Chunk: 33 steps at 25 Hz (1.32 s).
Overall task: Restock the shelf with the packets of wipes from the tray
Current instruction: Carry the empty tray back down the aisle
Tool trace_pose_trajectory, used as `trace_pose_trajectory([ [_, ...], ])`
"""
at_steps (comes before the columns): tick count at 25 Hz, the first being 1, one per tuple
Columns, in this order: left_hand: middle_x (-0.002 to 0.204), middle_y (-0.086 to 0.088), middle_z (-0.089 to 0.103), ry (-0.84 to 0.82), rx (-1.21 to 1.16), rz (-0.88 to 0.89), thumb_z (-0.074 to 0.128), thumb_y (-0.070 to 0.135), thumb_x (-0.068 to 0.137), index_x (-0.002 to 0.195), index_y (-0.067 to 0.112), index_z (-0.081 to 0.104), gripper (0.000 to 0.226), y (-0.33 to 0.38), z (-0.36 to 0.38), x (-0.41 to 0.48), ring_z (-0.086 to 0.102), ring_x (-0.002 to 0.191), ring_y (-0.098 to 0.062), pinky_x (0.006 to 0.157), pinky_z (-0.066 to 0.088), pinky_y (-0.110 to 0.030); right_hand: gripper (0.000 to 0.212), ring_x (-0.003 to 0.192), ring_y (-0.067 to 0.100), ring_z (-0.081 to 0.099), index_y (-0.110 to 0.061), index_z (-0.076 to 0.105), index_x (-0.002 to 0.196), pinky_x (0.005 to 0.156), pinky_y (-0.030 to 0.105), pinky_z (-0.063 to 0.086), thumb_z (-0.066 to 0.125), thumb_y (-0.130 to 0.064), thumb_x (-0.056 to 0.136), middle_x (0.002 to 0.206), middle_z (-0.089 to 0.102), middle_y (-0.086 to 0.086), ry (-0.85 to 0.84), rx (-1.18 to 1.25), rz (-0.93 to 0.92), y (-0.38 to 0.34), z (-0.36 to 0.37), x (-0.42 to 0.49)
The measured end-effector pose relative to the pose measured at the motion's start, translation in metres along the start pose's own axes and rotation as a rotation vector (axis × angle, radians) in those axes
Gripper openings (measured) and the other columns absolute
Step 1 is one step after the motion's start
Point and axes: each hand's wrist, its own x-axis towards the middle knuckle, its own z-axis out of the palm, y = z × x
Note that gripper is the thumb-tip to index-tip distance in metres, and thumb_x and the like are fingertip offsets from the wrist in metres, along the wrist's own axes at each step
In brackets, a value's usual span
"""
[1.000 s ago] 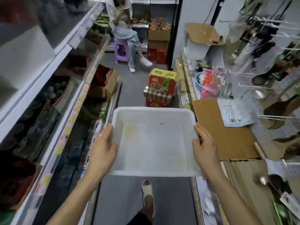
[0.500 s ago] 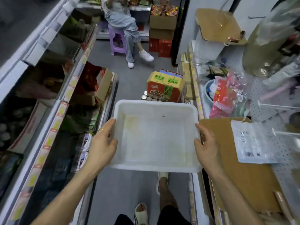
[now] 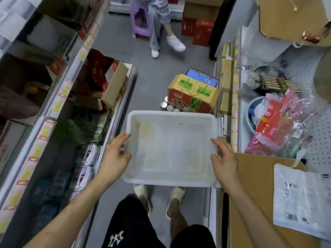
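Head view looks down an aisle where the left hand [image 3: 114, 158] and right hand [image 3: 223, 161] each clasp an opposite side rim of a white rectangular plastic tray [image 3: 171, 180], held level above the grey floor between shelves, with no wipe packets lying in it.

Both forearms are bare, with no sleeves in view. The left hand [image 3: 114, 158] wears a thin gold ring [image 3: 112, 143] on one finger. At the bottom centre of the frame are black shorts [image 3: 136, 228] with a white embroidered logo [image 3: 116, 238], and pale slip-on sandals [image 3: 174, 199] on the feet.
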Motion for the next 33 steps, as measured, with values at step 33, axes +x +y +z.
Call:
trace_pose_trajectory([
  [33, 0.137, 0.019, 0.048, -0.348, -0.141, -0.334, 0.059, 0.000, 0.084, 0.127, 0.018, 0.068, 0.048, -0.512, 0.366, 0.462, 0.049, 0.127, -0.013, 0.103, 0.042, -0.029, 0.049, 0.118, 0.023, 0.060, -0.013, 0.068, 0.119, 0.084, 0.023, 0.054, 0.043, 0.016, 0.088, 0.129, 0.063, 0.000, -0.192, 0.372, 0.661, 0.487, 0.432, 0.320],
])
